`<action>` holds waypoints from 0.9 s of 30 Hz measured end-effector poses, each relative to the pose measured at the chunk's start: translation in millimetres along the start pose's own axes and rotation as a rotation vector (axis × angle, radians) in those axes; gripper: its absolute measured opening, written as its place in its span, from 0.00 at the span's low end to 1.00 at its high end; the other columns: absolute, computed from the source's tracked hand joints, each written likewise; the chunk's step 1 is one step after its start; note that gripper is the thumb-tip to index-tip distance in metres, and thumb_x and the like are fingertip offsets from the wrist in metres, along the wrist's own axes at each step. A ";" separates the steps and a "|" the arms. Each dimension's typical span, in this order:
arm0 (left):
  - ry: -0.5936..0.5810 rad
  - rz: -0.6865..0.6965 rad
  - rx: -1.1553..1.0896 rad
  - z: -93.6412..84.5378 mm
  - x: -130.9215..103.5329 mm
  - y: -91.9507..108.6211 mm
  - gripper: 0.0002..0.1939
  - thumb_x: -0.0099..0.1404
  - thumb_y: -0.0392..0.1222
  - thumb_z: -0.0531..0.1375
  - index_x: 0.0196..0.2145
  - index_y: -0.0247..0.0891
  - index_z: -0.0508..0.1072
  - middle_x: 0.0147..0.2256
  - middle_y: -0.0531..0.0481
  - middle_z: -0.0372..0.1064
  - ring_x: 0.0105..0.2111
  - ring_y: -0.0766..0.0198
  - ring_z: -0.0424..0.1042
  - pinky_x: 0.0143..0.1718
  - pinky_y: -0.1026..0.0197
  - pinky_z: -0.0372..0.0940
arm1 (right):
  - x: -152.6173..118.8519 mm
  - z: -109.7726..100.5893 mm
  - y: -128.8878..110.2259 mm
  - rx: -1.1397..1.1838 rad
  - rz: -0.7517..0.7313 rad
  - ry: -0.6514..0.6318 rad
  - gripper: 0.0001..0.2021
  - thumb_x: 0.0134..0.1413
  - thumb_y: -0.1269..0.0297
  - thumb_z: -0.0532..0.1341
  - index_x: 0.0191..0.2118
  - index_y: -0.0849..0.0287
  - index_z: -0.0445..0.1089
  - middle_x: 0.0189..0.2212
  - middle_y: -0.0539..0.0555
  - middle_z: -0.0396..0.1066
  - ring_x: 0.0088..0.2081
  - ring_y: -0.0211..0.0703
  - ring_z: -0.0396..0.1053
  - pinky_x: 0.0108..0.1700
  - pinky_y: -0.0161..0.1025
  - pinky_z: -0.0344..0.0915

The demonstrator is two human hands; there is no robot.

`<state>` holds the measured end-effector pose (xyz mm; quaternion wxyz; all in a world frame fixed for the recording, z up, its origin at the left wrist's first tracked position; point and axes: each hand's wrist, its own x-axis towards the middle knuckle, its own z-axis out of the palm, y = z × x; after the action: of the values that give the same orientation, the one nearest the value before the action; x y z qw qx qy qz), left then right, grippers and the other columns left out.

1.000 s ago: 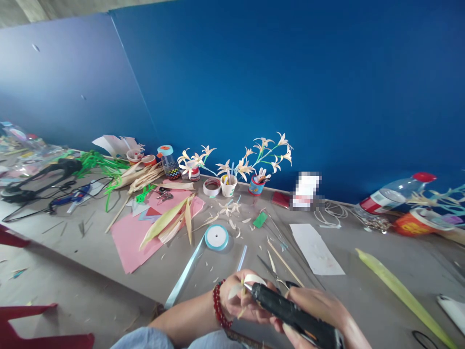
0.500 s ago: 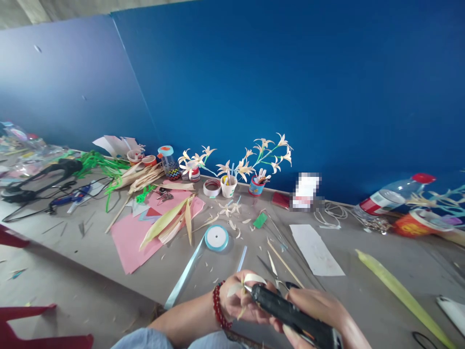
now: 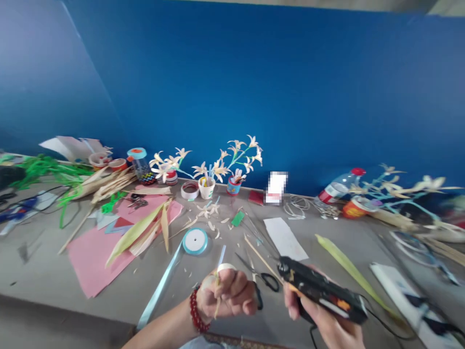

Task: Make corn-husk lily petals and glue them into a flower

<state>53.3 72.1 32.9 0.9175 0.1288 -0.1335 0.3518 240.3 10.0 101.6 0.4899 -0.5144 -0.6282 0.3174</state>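
Note:
Near the front edge of the table, my left hand (image 3: 230, 293), with a red bead bracelet (image 3: 198, 310) at the wrist, has its fingers curled around a small pale husk flower (image 3: 218, 278). Most of that flower is hidden behind the fingers. To the right, my right hand (image 3: 323, 315) grips a black glue gun (image 3: 321, 288) by its handle, the nozzle end pointing up and left, apart from the flower. Scissors with black handles (image 3: 269, 281) lie on the table between the two hands. Just above my left hand lies a pale blue stick (image 3: 222, 255).
A light blue ribbon roll (image 3: 195, 241), pink paper (image 3: 98, 257) and green-yellow husks (image 3: 134, 235) lie to the left. Cups with husk flowers (image 3: 207, 188) line the blue wall. On the right are a plastic bottle (image 3: 332, 191), a long husk (image 3: 352, 269) and a white power strip (image 3: 403, 295).
The glue gun has moved right, away from the flower in my left hand. My left fingers have curled closed around the flower. The head view has turned right.

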 end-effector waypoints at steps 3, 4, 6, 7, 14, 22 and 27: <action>0.000 -0.012 0.004 1.1 -1.6 1.6 0.32 0.58 0.38 0.66 0.09 0.34 0.48 0.14 0.56 0.44 0.19 0.70 0.50 0.30 0.61 0.61 | 5.0 -26.0 32.0 -0.117 0.032 0.191 0.11 0.63 0.56 0.58 0.33 0.57 0.68 0.23 0.51 0.73 0.21 0.42 0.71 0.25 0.36 0.70; 0.009 -0.016 0.009 0.7 -2.2 1.7 0.32 0.59 0.39 0.66 0.10 0.34 0.48 0.15 0.57 0.44 0.20 0.70 0.50 0.31 0.61 0.61 | 7.9 -35.7 44.8 -0.240 0.030 0.205 0.12 0.62 0.55 0.58 0.32 0.56 0.68 0.25 0.52 0.74 0.23 0.44 0.73 0.28 0.38 0.71; 0.031 -0.018 0.021 -0.3 -3.4 1.4 0.33 0.60 0.40 0.66 0.11 0.34 0.47 0.15 0.57 0.43 0.20 0.69 0.50 0.31 0.61 0.60 | 12.7 -52.8 73.1 -0.583 0.053 0.229 0.12 0.60 0.53 0.59 0.33 0.56 0.70 0.23 0.52 0.74 0.25 0.48 0.75 0.30 0.40 0.70; 0.041 -0.017 0.025 -0.6 -3.9 1.2 0.33 0.60 0.40 0.66 0.11 0.34 0.47 0.16 0.57 0.43 0.21 0.69 0.50 0.31 0.61 0.59 | 13.6 -59.1 87.9 -0.749 0.096 0.250 0.12 0.60 0.53 0.58 0.37 0.56 0.70 0.25 0.53 0.75 0.27 0.51 0.76 0.29 0.40 0.69; 0.033 -0.013 0.036 3.0 -2.2 2.1 0.30 0.59 0.38 0.66 0.12 0.34 0.49 0.16 0.57 0.43 0.21 0.69 0.50 0.31 0.61 0.56 | -4.0 -70.1 158.9 -1.089 0.124 -0.001 0.12 0.53 0.66 0.55 0.43 0.58 0.69 0.39 0.62 0.78 0.39 0.59 0.78 0.39 0.48 0.71; -0.056 0.004 0.075 -3.5 -0.3 0.3 0.29 0.54 0.41 0.70 0.11 0.35 0.53 0.16 0.56 0.47 0.21 0.68 0.53 0.29 0.60 0.58 | 3.6 -68.1 111.5 -0.969 0.056 -0.007 0.13 0.50 0.58 0.60 0.41 0.54 0.71 0.40 0.59 0.76 0.40 0.59 0.76 0.40 0.51 0.71; -0.091 0.022 0.167 -13.5 0.1 -3.6 0.32 0.49 0.52 0.72 0.09 0.36 0.55 0.15 0.55 0.50 0.20 0.68 0.56 0.27 0.61 0.61 | 10.0 2.8 20.9 -0.361 -0.162 -0.100 0.11 0.60 0.61 0.61 0.49 0.52 0.68 0.48 0.56 0.73 0.49 0.49 0.73 0.48 0.40 0.71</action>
<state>57.9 74.0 19.9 0.8927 0.2190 -0.1466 0.3656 244.8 25.5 84.8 0.3817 -0.5254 -0.7377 0.1844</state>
